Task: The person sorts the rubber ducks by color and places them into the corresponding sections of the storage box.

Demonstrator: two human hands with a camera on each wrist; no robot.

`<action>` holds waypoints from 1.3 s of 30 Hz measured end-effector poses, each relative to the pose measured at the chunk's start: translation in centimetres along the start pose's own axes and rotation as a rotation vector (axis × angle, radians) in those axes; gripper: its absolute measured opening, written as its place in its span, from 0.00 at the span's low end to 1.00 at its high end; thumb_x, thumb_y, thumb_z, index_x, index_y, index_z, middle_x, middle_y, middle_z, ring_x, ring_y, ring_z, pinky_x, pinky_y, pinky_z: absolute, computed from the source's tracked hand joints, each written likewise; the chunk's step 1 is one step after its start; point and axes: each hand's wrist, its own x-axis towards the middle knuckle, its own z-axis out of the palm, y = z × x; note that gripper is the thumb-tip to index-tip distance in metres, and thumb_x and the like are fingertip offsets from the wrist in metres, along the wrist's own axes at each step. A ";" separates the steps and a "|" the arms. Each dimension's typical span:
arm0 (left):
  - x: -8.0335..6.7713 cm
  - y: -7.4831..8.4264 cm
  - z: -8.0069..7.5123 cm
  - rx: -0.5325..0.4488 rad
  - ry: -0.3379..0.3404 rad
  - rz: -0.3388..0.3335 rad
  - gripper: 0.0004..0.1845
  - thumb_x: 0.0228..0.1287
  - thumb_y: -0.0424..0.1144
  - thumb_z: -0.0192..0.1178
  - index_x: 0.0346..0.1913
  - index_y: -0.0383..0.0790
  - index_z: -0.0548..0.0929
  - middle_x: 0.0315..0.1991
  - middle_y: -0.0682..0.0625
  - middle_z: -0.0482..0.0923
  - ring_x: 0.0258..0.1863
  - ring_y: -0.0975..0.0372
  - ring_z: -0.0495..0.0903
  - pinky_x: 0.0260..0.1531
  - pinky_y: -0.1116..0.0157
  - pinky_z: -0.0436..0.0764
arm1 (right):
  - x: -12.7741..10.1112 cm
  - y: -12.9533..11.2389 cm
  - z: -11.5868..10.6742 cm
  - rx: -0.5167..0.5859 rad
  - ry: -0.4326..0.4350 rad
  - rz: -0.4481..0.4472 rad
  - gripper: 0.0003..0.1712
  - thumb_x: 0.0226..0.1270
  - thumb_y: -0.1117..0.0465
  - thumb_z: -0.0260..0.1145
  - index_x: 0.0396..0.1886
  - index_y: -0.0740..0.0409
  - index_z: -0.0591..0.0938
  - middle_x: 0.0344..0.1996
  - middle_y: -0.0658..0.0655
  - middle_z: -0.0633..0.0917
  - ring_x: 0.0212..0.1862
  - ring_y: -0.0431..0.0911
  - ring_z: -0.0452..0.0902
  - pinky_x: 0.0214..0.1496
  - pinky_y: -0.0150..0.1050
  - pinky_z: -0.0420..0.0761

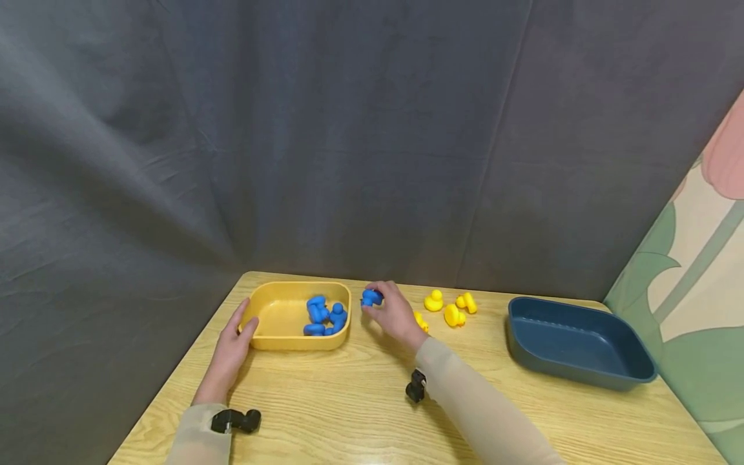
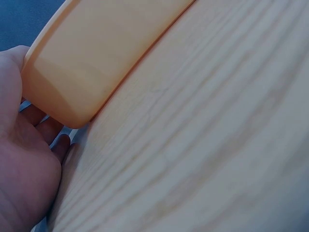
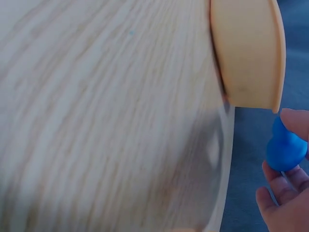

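My left hand [image 1: 230, 347] grips the left end of a yellow plastic tub [image 1: 293, 343], thumb at the rim and fingers along the outer wall. Several blue toy ducks [image 1: 318, 310] lie jumbled in the right part of the tub. Just beyond the tub's right end, my right hand [image 1: 398, 318] pinches another blue toy duck [image 3: 286, 151] between thumb and fingers. In the right wrist view that duck is held above the table, close to the tub's end wall [image 3: 248, 58]. The left wrist view shows fingers [image 2: 48, 129] curled by the tub's corner.
Several yellow toy ducks [image 1: 433, 301] lie on the wooden table [image 1: 343, 400] to the right of my right hand, one partly hidden by it. A dark blue tub [image 1: 572, 371] stands farther right. A grey curtain [image 1: 372, 142] hangs along the back.
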 end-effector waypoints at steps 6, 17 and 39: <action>0.0 0.0 -0.1 -0.003 0.003 0.018 0.40 0.90 0.55 0.51 0.93 0.55 0.46 0.92 0.43 0.41 0.90 0.46 0.39 0.86 0.42 0.44 | -0.3 -0.6 -0.4 0.026 0.047 -0.001 0.28 0.77 0.56 0.78 0.72 0.52 0.82 0.59 0.56 0.78 0.58 0.53 0.79 0.69 0.53 0.82; 0.0 -0.1 0.0 -0.003 0.001 0.013 0.40 0.91 0.54 0.50 0.93 0.55 0.46 0.92 0.44 0.41 0.90 0.46 0.39 0.86 0.42 0.44 | -0.7 -2.4 -0.1 0.048 0.081 -0.085 0.27 0.77 0.55 0.78 0.71 0.55 0.83 0.59 0.57 0.78 0.58 0.53 0.79 0.67 0.52 0.83; 0.0 -0.1 0.1 -0.006 0.011 0.009 0.40 0.91 0.52 0.51 0.93 0.53 0.46 0.91 0.43 0.42 0.90 0.46 0.38 0.86 0.42 0.43 | -1.4 -5.7 2.6 0.101 -0.033 -0.181 0.27 0.77 0.52 0.78 0.70 0.55 0.85 0.56 0.52 0.79 0.60 0.52 0.80 0.65 0.50 0.85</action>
